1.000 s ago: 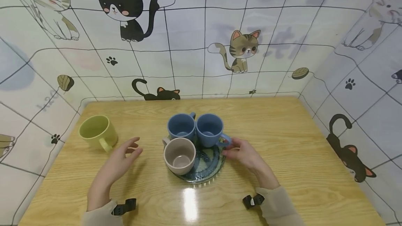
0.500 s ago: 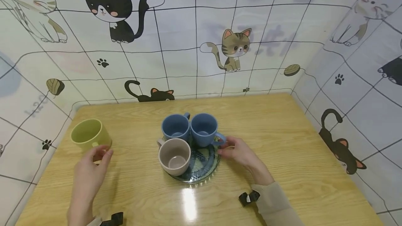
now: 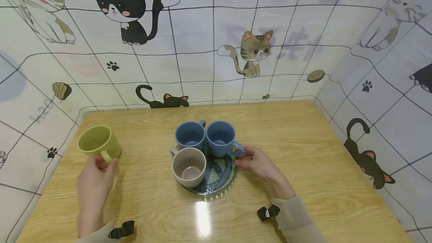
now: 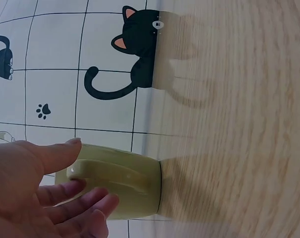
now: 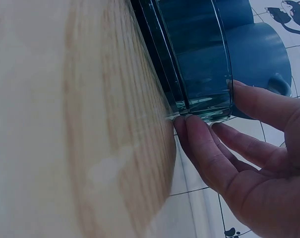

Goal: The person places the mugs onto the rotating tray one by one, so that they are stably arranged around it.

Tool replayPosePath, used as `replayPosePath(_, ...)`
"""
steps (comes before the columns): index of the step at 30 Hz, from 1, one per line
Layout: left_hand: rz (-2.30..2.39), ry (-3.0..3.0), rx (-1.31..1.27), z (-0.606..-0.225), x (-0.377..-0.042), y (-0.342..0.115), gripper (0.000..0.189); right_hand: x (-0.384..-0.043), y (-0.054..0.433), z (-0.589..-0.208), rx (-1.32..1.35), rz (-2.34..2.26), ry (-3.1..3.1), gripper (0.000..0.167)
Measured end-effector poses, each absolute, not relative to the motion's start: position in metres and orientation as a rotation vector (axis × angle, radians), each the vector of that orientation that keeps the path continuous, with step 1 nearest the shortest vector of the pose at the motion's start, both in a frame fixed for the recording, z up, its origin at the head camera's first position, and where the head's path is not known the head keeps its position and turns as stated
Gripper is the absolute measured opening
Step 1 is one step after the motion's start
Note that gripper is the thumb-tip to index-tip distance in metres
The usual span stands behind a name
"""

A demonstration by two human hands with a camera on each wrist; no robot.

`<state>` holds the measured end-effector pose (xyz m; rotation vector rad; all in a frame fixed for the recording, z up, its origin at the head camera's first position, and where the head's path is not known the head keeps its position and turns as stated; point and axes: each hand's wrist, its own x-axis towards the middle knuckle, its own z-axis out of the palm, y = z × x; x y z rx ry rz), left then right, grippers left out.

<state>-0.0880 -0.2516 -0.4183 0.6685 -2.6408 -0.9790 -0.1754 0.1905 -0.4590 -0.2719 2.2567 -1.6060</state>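
Observation:
A yellow-green mug (image 3: 99,142) stands at the table's left, its handle toward me. My left hand (image 3: 96,183) is at that handle; in the left wrist view the thumb (image 4: 60,156) is on one side and the loosely bent fingers (image 4: 83,203) on the other, not closed round it. A round patterned glass plate (image 3: 216,179) bears two blue mugs (image 3: 190,134) and a beige mug (image 3: 189,168). My right hand (image 3: 258,164) holds the plate's right edge, thumb at the rim and fingertips low on the glass side (image 5: 204,64), beside a blue mug's handle.
The wooden table (image 3: 280,130) meets a cloth wall printed with cats (image 3: 202,59) at the back, and similar walls rise left and right. A black strap (image 3: 122,230) is at the left wrist, another (image 3: 268,213) at the right.
My left hand has moved left from between the plate and the yellow-green mug to the mug's handle. My right hand stays at the plate's edge. The head view has shifted slightly.

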Motion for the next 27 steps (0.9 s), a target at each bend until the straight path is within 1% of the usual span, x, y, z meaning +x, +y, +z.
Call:
replayPosePath(9, -1.109, -2.716, 0.747, -0.422, -0.092, -0.257, 0.054, -0.171, 0.192, -0.461, -0.264, -1.61, 2.25, 0.034)
replayPosePath(15, -1.117, -2.659, 0.803, -0.425, -0.096, -0.254, 0.05, -0.171, 0.193, -0.459, -0.276, -1.635, 2.219, 0.034)
replayPosePath(20, -1.079, -2.605, 0.784, -0.424, -0.1, -0.25, 0.045, -0.172, 0.194, -0.458, -0.29, -1.651, 2.215, 0.033)
replayPosePath(27, -1.01, -2.579, 0.795, -0.421, -0.096, -0.249, 0.041, -0.171, 0.191, -0.459, -0.296, -1.644, 2.219, 0.033)
